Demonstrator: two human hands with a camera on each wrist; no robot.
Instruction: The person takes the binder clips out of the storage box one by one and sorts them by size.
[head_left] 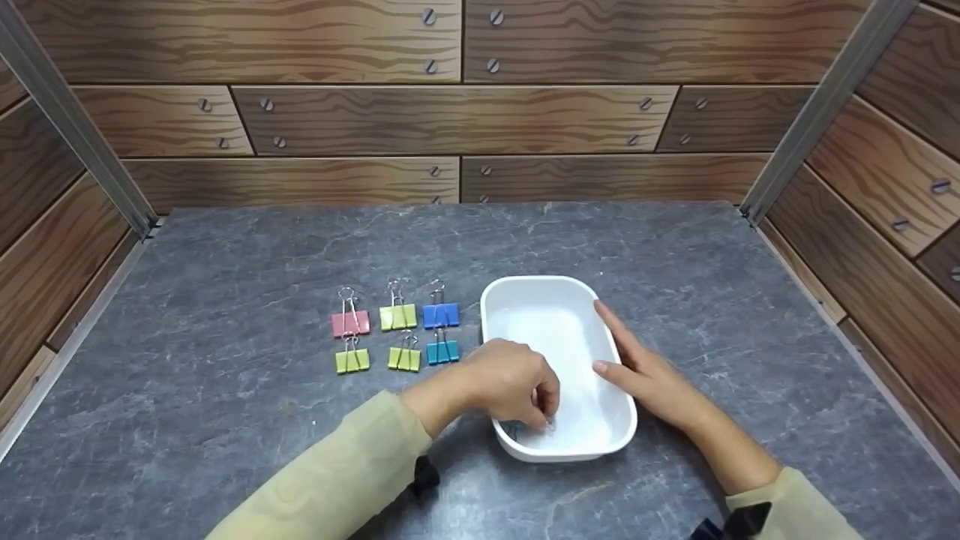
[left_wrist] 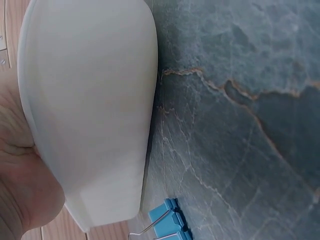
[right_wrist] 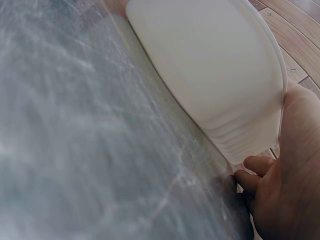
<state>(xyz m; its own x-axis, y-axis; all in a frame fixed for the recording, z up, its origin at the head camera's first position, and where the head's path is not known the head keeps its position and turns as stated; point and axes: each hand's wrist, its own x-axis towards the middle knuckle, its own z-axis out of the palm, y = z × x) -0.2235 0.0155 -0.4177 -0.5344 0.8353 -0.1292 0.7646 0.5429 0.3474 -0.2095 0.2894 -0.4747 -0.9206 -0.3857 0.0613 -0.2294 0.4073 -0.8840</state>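
Observation:
A white rectangular container (head_left: 559, 454) stands on the grey marbled surface. My left hand (head_left: 514, 382) reaches over its left wall, fingers curled, and pinches at a small binder clip low in the near left corner. A silvery bit of wire shows at the fingertips and a dark teal patch beside them; the hand hides most of the clip. My right hand (head_left: 656, 382) grips the container's right wall, thumb over the rim and fingers along the outside. Left of the container lie a pink clip (head_left: 351, 323), a blue clip (head_left: 441, 315) and a teal clip (head_left: 442, 352).
Among those clips are several yellow-green ones, such as one yellow-green clip (head_left: 404, 358), set in two rows with wire handles pointing away. Wood-patterned panels (head_left: 450, 120) wall the surface at the back and both sides, with metal corner posts (head_left: 817, 105).

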